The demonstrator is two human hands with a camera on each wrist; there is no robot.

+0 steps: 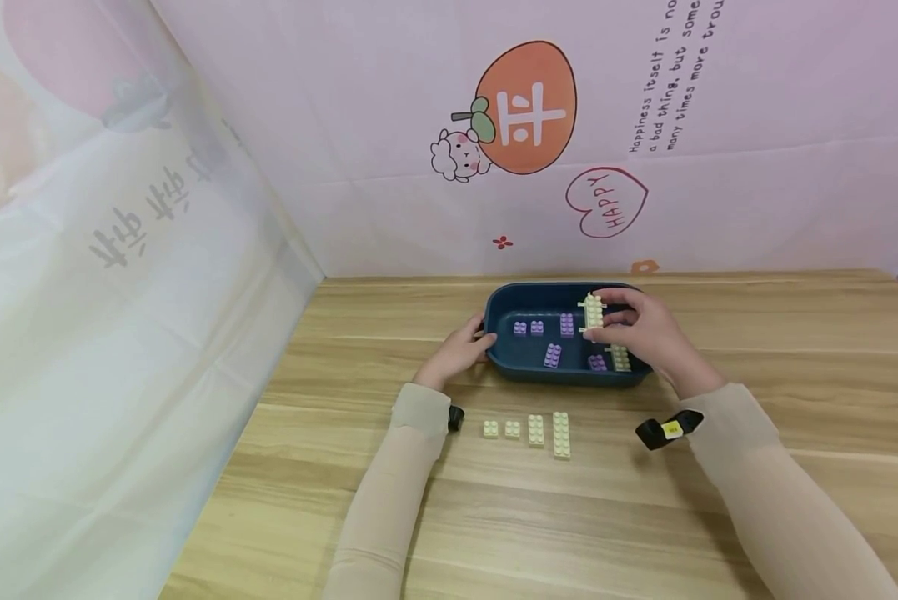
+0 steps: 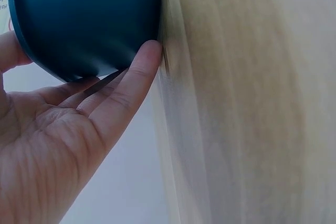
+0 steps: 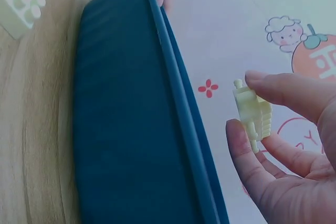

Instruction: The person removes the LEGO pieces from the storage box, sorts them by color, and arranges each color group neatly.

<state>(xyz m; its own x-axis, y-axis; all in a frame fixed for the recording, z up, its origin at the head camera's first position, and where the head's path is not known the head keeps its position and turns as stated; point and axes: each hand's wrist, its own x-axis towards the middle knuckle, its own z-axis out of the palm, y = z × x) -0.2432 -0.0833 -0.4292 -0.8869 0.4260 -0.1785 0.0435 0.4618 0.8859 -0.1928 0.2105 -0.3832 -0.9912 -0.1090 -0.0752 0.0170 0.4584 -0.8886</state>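
A dark blue tray [image 1: 569,377] stands on the wooden table. My left hand [image 1: 458,354] grips its left end; in the left wrist view the thumb is at the rim and the fingers lie along the outer wall [image 2: 89,19]. Above the tray's right half, my right hand [image 1: 639,325] pinches a pale yellow toy brick [image 1: 594,312] between thumb and fingertips. Small pegs stick out from the sides of this brick [image 3: 249,106]. Below it in the tray lie a similar pale brick [image 1: 620,359] and a purple brick [image 1: 597,362].
More purple bricks [image 1: 552,355] lie spread inside the tray. In front of it, several pale yellow bricks [image 1: 535,431] of different lengths form a row on the table [image 1: 539,517]. A printed cloth [image 1: 388,167] hangs behind the table, another at the left.
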